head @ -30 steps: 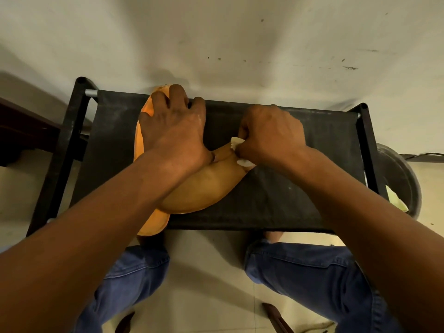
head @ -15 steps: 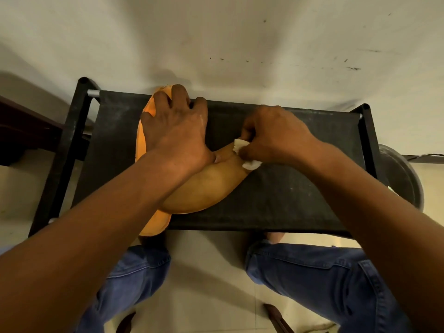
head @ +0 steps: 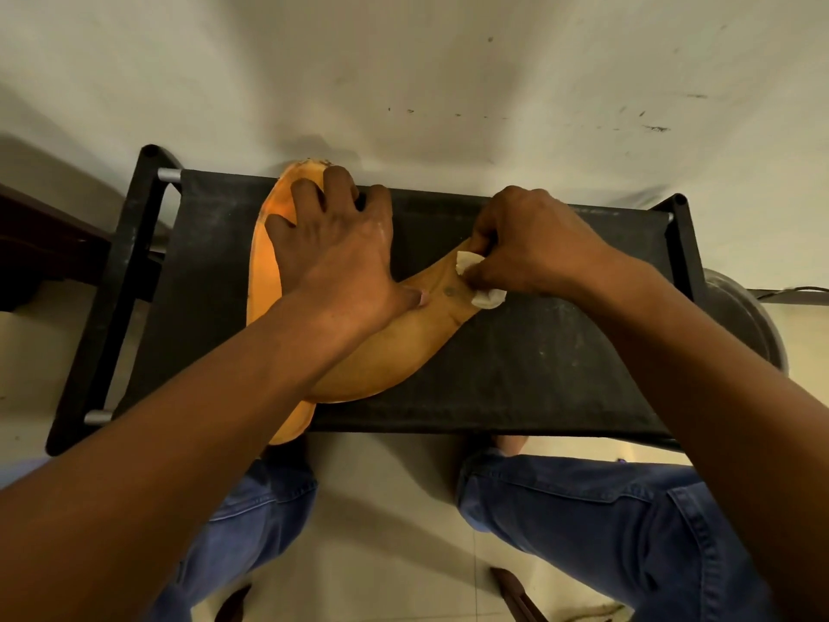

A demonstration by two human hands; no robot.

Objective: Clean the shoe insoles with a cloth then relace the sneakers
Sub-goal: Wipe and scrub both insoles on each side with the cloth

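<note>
Two flat orange foam insoles [head: 394, 352] lie crossed on a black fabric-topped stool [head: 538, 365]. The left hand [head: 336, 253] presses flat on them, fingers [head: 309, 195] spread over the far insole's tip. The right hand [head: 534, 244] pinches a small crumpled white cloth [head: 486, 296], its fingertips pressing it against the near insole's narrow end

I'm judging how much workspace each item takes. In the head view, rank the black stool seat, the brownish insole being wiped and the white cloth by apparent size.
1. Black stool seat
2. Brownish insole, partly hidden under the left hand
3. White cloth, mostly hidden inside the right hand
</note>
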